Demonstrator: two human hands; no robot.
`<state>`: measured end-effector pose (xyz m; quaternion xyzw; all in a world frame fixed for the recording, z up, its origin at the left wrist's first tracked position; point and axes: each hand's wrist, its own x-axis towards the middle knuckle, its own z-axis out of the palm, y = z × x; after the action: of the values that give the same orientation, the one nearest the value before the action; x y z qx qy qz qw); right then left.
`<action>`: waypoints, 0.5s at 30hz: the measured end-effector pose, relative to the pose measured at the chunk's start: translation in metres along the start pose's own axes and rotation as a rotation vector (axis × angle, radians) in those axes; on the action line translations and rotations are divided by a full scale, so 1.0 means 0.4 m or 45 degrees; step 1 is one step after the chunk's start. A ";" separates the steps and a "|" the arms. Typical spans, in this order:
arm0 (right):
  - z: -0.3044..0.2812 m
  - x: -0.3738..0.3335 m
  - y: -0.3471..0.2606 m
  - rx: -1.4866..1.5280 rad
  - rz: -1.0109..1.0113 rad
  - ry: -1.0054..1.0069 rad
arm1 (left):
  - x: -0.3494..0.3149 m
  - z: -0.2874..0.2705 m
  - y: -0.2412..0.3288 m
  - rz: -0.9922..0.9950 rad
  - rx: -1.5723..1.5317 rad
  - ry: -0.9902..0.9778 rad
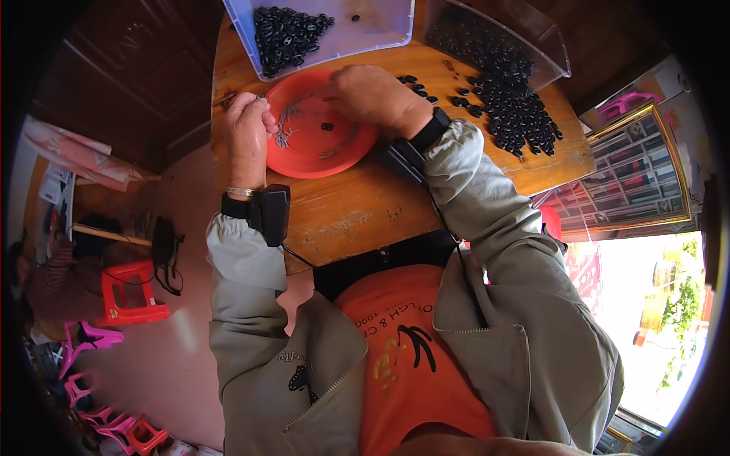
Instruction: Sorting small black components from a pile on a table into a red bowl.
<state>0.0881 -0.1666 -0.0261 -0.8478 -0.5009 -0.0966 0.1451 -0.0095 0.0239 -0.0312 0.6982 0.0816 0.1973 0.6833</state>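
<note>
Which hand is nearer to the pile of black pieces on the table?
The right hand: it is over the red plate, left of the pile. The left hand is farther left, at the plate's left edge.

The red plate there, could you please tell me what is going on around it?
The person's left hand, fingers curled, is at the left rim of the red plate; the right hand is over its upper-right part. Whether either holds anything cannot be made out. Thin pale pieces and one black piece lie in the plate. More black pieces sit in a clear bin beyond it, and a black heap lies to the right.
</note>
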 end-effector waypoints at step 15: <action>0.071 0.051 -0.048 -0.285 -0.085 -0.035 | 0.003 0.018 0.001 0.017 0.079 -0.055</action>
<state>0.0817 -0.1312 -0.0437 -0.8428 -0.5168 -0.1451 0.0396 -0.0058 0.0177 -0.0307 0.7237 0.0684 0.1841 0.6616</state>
